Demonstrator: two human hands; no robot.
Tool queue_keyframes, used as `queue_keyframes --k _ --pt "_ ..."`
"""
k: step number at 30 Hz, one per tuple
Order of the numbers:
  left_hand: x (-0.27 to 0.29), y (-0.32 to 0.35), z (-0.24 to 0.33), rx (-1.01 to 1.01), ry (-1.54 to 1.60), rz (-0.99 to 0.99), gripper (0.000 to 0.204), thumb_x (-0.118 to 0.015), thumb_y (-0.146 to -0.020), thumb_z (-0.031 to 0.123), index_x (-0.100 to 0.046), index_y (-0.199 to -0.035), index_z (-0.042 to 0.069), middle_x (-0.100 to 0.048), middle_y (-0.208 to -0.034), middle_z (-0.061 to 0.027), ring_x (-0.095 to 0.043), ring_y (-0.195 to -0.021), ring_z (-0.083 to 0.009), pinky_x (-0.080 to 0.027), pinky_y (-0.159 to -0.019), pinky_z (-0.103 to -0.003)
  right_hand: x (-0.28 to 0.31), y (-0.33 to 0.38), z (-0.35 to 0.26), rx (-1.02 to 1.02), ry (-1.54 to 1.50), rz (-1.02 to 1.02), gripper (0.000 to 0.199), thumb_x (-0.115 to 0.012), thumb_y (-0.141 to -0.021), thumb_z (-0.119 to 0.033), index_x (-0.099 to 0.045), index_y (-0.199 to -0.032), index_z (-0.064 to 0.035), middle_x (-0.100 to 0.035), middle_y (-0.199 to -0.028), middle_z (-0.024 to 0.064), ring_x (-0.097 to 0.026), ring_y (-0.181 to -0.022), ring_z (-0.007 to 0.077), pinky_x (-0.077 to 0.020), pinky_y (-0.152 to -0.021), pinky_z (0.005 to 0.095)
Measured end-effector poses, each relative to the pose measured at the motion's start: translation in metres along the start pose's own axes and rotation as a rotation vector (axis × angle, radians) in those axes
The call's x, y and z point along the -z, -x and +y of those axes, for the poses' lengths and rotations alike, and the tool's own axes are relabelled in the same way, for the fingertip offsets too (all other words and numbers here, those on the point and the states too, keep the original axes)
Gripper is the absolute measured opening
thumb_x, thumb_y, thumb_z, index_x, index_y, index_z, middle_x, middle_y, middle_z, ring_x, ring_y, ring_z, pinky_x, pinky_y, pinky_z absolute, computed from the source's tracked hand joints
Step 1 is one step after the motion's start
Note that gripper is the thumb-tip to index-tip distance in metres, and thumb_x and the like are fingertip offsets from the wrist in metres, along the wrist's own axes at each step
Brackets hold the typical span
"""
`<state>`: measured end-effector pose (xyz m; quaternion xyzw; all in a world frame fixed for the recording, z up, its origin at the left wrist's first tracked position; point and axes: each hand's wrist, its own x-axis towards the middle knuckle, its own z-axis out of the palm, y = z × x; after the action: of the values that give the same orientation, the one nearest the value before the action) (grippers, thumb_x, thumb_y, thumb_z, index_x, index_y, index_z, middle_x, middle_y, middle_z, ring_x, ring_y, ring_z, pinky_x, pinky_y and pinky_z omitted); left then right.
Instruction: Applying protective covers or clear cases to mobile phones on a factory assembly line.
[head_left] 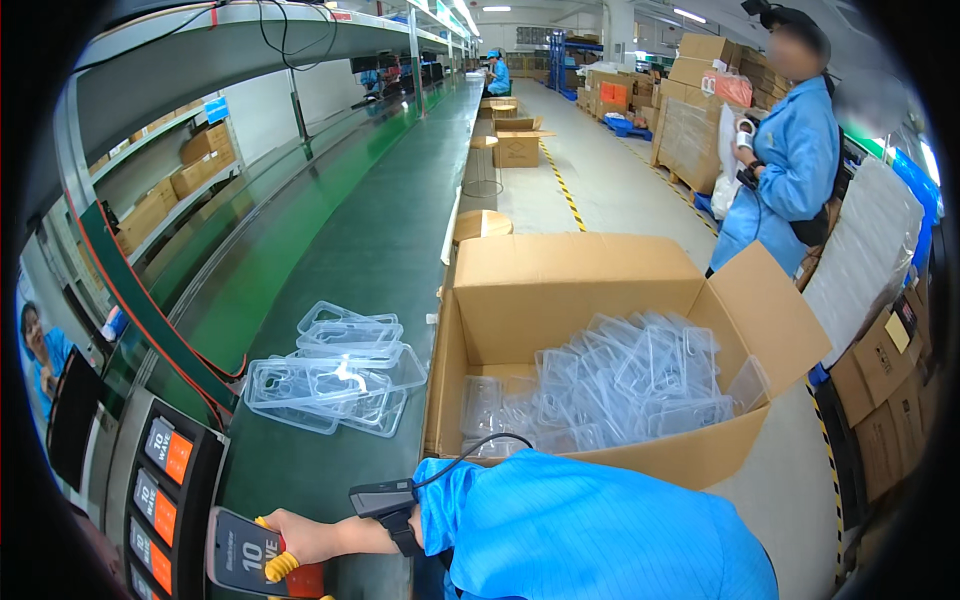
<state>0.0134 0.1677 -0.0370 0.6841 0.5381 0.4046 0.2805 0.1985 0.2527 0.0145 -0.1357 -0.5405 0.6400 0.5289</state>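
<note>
My right hand [304, 537] reaches in from the right at the bottom left, yellow ribbed finger covers on its fingertips. It is closed on a smartphone [238, 550] with a dark front film and an orange patch at one end. My left hand does not show. Just left of the phone, a black tray [208, 480] holds several similar grey and orange phones [157, 500] in a row. Beyond my hand, a loose pile of clear plastic phone cases [335, 375] lies on the green conveyor belt [390, 210].
To the right of the belt, an open cardboard box [580, 260] holds many clear cases [640, 370]. A person in blue [800, 150] stands beyond it. Stools [483, 224] line the belt. Another person [45, 350] is at far left, behind a dark screen [75, 415].
</note>
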Motion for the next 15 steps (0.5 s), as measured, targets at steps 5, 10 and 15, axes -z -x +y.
queue_keyframes --k 5,10,15 --pt "-0.015 0.001 0.012 0.06 0.048 -0.073 0.05 -0.061 -0.085 0.014 -0.04 -0.124 -0.009 -0.054 -0.115 -0.0238 -0.055 -0.101 -0.0269 -0.041 -0.09 -0.034 0.0 0.001 0.004 -0.032 -0.027 -0.035 0.059 -0.085 -0.06 -0.038 -0.057 -0.095 0.0001 -0.062 -0.085 0.0021 -0.053 -0.076 0.0071 -0.0451 -0.071 0.0236" --pt "-0.017 0.003 -0.002 0.046 -0.084 0.035 0.032 -0.056 -0.088 0.011 -0.051 -0.111 -0.01 -0.061 -0.099 -0.0235 -0.06 -0.086 -0.0294 -0.047 -0.081 -0.034 -0.004 0.003 0.006 -0.009 0.048 0.015 0.058 -0.084 -0.061 -0.039 -0.057 -0.094 0.0009 -0.062 -0.084 0.0029 -0.054 -0.076 0.0083 -0.0452 -0.071 0.024" --pt "-0.02 -0.001 0.014 0.038 -0.214 0.113 0.031 -0.057 -0.087 0.012 -0.053 -0.107 -0.01 -0.062 -0.095 -0.0248 -0.061 -0.083 -0.0317 -0.048 -0.077 -0.034 -0.003 0.004 0.013 0.073 0.208 0.119 0.058 -0.082 -0.063 -0.04 -0.055 -0.093 0.0019 -0.061 -0.085 0.0029 -0.053 -0.076 0.01 -0.0447 -0.071 0.0251"
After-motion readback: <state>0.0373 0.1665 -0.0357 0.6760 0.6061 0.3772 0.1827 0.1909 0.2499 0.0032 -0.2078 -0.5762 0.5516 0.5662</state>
